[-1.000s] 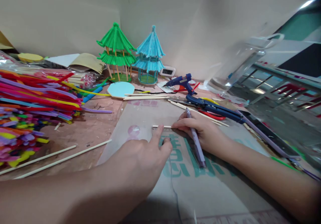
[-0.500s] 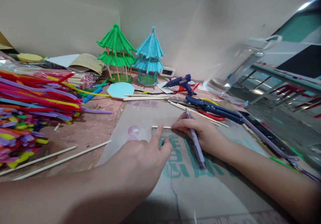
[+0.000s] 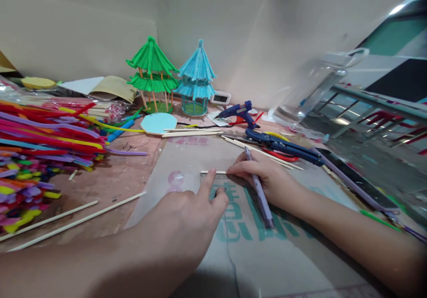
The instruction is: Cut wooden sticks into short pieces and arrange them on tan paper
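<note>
Near the middle of the surface [image 3: 128, 171], head view: one short pale stick [image 3: 220, 172], lying along a clear ruler [image 3: 204, 177] on a printed sheet [image 3: 193, 155]. Left hand [image 3: 188, 218]: forefinger pressing the stick, thumb apart, grip loose, clasping nothing. Right hand [image 3: 265, 171]: fingertips at the stick's right end, grip closed around a purple pen [image 3: 262, 200]. Toward the far edge: green pavilion [image 3: 151, 62], blue pavilion [image 3: 197, 69], glue gun [image 3: 237, 110].

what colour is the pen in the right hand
The pen is light purple, seen best in the head view.
</note>
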Available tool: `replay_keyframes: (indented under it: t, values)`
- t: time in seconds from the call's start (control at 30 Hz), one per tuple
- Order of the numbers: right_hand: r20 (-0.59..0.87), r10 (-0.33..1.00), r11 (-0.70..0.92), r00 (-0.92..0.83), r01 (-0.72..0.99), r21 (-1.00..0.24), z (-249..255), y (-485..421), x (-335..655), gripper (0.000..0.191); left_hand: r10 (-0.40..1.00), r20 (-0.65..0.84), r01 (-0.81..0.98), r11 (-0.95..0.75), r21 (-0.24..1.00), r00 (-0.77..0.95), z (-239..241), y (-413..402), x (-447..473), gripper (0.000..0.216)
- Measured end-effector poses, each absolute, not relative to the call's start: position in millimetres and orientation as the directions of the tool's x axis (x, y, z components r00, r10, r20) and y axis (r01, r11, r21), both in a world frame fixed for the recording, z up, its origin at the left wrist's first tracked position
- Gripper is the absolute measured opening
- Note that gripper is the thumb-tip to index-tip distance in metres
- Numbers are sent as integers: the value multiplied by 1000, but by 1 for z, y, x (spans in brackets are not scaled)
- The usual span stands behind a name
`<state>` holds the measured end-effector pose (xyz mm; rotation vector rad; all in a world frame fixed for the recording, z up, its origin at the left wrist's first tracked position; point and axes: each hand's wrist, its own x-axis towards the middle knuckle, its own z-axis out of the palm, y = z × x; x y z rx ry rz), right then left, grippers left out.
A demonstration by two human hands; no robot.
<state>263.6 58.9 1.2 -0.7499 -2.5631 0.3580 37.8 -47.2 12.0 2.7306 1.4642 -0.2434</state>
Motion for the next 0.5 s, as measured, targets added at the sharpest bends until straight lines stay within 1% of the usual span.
replay_keyframes:
  t: [0.13,0.33,0.5]
  values:
    - [339,563,817,-754,444,-368,1,59,263,19,823,-130,828,-560,-25,553,11,-47,38,59]
    - [337,560,818,-757,438,-373,-1,60,264,18,826,-170,834,-550,-38,537,14,-46,39,63]
    - [314,564,814,-764,448,-370,-1,60,264,19,823,-175,831,-555,-37,541,16,-45,40,65]
